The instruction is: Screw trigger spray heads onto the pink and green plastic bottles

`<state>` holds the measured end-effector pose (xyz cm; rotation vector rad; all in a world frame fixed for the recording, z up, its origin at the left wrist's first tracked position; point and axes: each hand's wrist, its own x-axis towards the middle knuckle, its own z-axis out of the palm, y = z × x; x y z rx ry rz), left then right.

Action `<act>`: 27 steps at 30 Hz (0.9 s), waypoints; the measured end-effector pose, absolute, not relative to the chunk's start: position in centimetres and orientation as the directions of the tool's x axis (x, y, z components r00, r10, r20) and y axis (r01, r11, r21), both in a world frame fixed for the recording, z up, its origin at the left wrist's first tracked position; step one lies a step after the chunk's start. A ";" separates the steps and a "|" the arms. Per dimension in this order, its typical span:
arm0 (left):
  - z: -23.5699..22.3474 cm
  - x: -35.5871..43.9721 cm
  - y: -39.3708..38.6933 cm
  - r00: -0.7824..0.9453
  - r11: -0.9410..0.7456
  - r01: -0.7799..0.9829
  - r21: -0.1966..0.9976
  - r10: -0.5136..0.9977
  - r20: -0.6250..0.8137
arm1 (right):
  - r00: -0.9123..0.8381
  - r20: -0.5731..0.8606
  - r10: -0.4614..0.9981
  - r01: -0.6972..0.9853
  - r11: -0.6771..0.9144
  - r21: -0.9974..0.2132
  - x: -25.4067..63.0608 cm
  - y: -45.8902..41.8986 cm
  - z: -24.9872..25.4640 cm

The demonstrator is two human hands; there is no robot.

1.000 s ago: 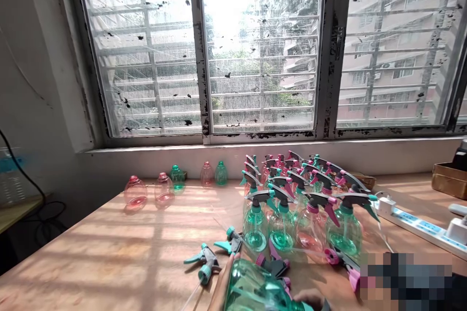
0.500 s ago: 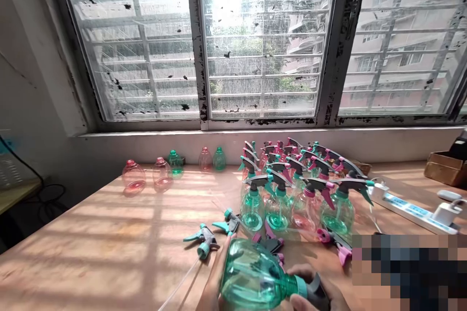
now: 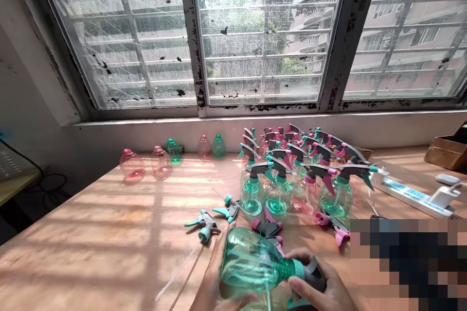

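While left grip [image 3: 213, 284] clasps spray bottle [image 3: 251, 260]: right grip [image 3: 326, 291] pinches collar [image 3: 298, 268]
Trigger head [image 3: 315, 273]: likely mid-tightening; next needs twisting

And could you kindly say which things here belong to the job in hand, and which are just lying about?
Likely the job: held green bottle; loose spray heads; headless bottles; spray-topped bottles.
Probably just lying about: power strip; brown box.

A sunny brown table [image 3: 102, 238] by a big window [image 3: 262, 39]
Light shines through dirty glass and bars [image 3: 263, 48], making stripes [image 3: 83, 252] on the wood. The gray frame [image 3: 192, 34] has black patches. On the left are a dim wall [image 3: 29, 97] and a yellowish table [image 3: 16, 189].
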<state>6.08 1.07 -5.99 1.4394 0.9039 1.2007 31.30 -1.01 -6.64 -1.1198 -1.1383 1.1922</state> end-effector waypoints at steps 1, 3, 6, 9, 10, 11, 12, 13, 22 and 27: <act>-5.9 6.1 1.1 0.205 -0.227 -0.010 0.974 0.953 0.224 | 0.029 0.048 0.998 -0.092 0.050 -0.994 31.3 -1.0 -6.7; -5.7 6.0 1.1 0.176 -0.261 0.056 0.964 0.953 0.247 | 0.026 0.053 0.998 -0.077 0.055 -0.995 31.4 -0.9 -6.8; -5.7 5.9 1.0 0.158 -0.279 0.084 0.957 0.952 0.264 | 0.038 0.065 0.997 -0.047 0.067 -0.997 31.3 -1.0 -7.0; -5.9 5.6 1.0 0.179 -0.255 0.027 0.966 0.952 0.247 | 0.035 0.057 0.998 -0.043 0.059 -0.997 31.3 -1.0 -7.1; -6.0 5.5 1.0 0.190 -0.249 0.008 0.968 0.951 0.243 | 0.032 0.055 0.998 -0.039 0.057 -0.998 31.3 -1.0 -7.1; -6.1 5.5 1.1 0.197 -0.247 0.000 0.969 0.950 0.242 | 0.029 0.058 0.998 -0.032 0.059 -0.998 31.3 -0.9 -7.1; -6.2 5.4 1.1 0.196 -0.248 0.009 0.969 0.950 0.242 | 0.026 0.066 0.998 -0.023 0.066 -0.998 31.3 -0.9 -7.1; -6.1 5.3 1.2 0.185 -0.255 0.033 0.966 0.952 0.245 | 0.025 0.074 0.997 -0.013 0.074 -0.997 31.3 -0.9 -7.1; -5.3 5.4 1.3 0.189 -0.328 0.179 0.927 0.937 0.295 | 0.034 0.131 0.991 0.087 0.128 -0.988 31.3 -1.1 -6.1; -5.9 6.2 1.1 0.207 -0.229 -0.052 0.972 0.950 0.235 | 0.009 0.104 0.995 0.022 0.104 -0.994 31.2 -1.1 -6.2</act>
